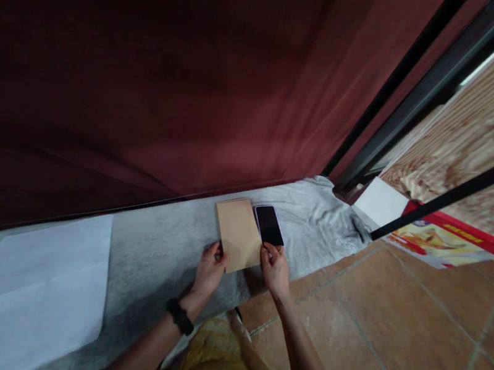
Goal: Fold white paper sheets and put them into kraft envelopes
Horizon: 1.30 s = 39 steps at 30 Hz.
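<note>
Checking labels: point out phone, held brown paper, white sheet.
Phone (269,225): head view, middle of dark screen.
Held brown paper (239,235): head view, middle of face.
White sheet (43,287): head view, centre of top surface.

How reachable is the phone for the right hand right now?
Probably yes: the right hand is at the near end of the phone, and no object covers it. If it's gripping the brown paper, it may need to let go first.

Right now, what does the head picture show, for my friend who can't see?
A person's left hand holds a tan paper item; the right hand is at its opposite edge, beside a black-screened phone. Gray cloth lies beneath, with a white sheet farther left.
</note>
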Each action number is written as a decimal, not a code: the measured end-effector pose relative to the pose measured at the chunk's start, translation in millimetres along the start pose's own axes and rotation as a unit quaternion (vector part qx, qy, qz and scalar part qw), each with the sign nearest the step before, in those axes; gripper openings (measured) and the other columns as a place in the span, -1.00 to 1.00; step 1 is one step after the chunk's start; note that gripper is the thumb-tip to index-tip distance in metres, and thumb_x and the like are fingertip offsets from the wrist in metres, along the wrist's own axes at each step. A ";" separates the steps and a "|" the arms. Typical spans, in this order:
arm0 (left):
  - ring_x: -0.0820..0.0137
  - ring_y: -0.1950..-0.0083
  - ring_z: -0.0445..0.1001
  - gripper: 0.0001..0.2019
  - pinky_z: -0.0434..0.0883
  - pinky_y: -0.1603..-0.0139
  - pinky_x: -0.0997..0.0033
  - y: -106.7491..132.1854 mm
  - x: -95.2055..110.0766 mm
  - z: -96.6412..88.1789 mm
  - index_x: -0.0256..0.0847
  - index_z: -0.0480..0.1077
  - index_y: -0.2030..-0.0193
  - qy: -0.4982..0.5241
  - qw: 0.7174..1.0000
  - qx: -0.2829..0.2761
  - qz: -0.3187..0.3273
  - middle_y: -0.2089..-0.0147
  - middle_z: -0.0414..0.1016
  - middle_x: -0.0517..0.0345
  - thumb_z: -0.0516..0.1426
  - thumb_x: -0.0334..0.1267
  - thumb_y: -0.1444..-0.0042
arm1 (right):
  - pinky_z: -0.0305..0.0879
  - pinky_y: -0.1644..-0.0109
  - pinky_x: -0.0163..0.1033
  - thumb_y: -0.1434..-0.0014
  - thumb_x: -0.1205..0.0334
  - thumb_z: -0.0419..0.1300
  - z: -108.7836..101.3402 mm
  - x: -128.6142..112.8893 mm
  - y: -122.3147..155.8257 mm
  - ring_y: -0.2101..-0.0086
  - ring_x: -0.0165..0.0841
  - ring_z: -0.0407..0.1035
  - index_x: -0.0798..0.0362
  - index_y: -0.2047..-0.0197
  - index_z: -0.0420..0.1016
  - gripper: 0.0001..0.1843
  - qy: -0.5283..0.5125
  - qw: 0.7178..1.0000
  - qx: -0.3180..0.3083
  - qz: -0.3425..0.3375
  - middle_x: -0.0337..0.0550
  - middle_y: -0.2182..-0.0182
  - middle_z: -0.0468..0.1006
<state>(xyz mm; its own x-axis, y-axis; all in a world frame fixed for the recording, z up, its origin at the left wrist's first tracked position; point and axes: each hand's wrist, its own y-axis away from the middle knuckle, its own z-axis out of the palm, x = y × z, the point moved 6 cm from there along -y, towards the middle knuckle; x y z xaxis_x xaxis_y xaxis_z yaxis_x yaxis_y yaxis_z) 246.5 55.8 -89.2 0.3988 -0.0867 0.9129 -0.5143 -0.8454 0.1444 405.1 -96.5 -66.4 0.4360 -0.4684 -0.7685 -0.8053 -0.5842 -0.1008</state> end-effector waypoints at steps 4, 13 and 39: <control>0.02 -0.28 0.39 -0.28 0.38 -0.27 0.01 16.3 6.7 2.4 -0.25 0.25 -0.33 -0.067 0.995 0.001 0.074 -0.31 0.32 -0.21 0.31 -0.20 -0.01 | 0.38 0.09 -0.24 -0.43 0.09 -0.03 -1.5 -2.6 -1.9 0.18 -0.28 0.47 0.08 -0.08 0.60 -0.56 0.043 0.999 -0.015 -0.009 -0.01 0.14 0.51; -0.02 -0.41 0.27 -0.16 0.33 -0.34 -0.06 42.0 20.1 12.7 -0.17 -0.02 -0.49 -0.284 0.935 -0.022 0.213 -0.40 0.23 -0.23 0.25 -0.30 -0.11 | 0.20 0.23 -0.35 -0.45 0.18 0.02 1.8 -19.9 -23.2 0.26 -0.37 0.46 -0.01 0.08 0.65 -0.66 0.175 0.981 -0.076 -0.013 -0.11 0.20 0.49; 0.12 -0.13 0.51 -0.40 0.44 -0.16 0.17 -7.1 14.9 -6.9 -0.31 0.25 -0.36 -0.150 0.988 -0.010 0.037 -0.17 0.49 -0.23 0.15 -0.10 -0.23 | 0.37 0.05 -0.36 -0.38 0.33 0.04 25.6 -67.8 -117.0 0.09 -0.31 0.52 0.11 0.11 0.65 -0.68 0.301 0.948 -0.089 -0.061 0.07 -0.01 0.57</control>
<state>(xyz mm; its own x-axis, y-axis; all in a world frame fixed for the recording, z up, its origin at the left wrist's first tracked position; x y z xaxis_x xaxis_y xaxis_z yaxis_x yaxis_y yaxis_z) 250.8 64.1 -74.0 0.5650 -0.3020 0.7678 -0.5641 -0.8205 0.0923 459.5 20.5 -18.7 0.7143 -0.6522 -0.2539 -0.6771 -0.7357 -0.0154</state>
